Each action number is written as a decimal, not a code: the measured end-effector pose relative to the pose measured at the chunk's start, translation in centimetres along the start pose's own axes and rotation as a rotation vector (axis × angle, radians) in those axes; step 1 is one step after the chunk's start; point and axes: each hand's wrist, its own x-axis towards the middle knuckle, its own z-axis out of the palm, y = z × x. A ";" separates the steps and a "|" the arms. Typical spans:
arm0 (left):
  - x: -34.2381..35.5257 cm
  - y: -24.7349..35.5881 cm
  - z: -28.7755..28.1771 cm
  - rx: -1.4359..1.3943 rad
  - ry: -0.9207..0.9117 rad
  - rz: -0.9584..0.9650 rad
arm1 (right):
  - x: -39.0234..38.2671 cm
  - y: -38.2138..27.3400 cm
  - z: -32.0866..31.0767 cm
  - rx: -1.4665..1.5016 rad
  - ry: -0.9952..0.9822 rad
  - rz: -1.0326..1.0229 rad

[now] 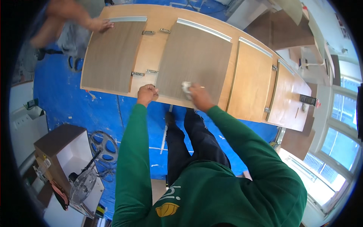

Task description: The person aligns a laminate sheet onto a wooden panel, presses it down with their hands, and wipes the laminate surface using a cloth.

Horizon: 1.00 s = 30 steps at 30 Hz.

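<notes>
My right hand (199, 95) presses a small white cloth (186, 87) against the lower part of a grey-brown cabinet door (194, 56). Closed into a fist, my left hand (146, 94) rests on that door's lower left corner, at the front edge of the long light wooden cabinet (151, 49) lying flat. A second grey-brown door (111, 53) lies to the left, joined by metal hinges (148, 33). Another person's hand (101, 25) rests on that second door's top left corner.
Blue sheeting (64, 102) covers the floor. At the lower left stand a small open box-like cabinet (62, 151), a circular saw (83, 183) and a coil of cable (104, 145). Two more light wooden doors (251, 83) lie to the right. Windows (336, 151) are at the right.
</notes>
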 end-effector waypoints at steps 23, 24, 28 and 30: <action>4.8 12.2 21.2 1.302 0.190 0.606 | 9.9 18.1 -8.0 -0.162 0.453 0.426; 5.0 12.4 21.0 1.303 0.207 0.594 | 7.2 15.4 -7.3 0.002 0.336 0.438; 4.8 13.3 21.5 1.317 0.127 0.541 | 5.4 16.1 -8.6 0.013 0.272 0.395; 4.9 13.3 22.2 1.319 0.089 0.524 | 11.1 19.9 -11.3 0.021 0.363 0.516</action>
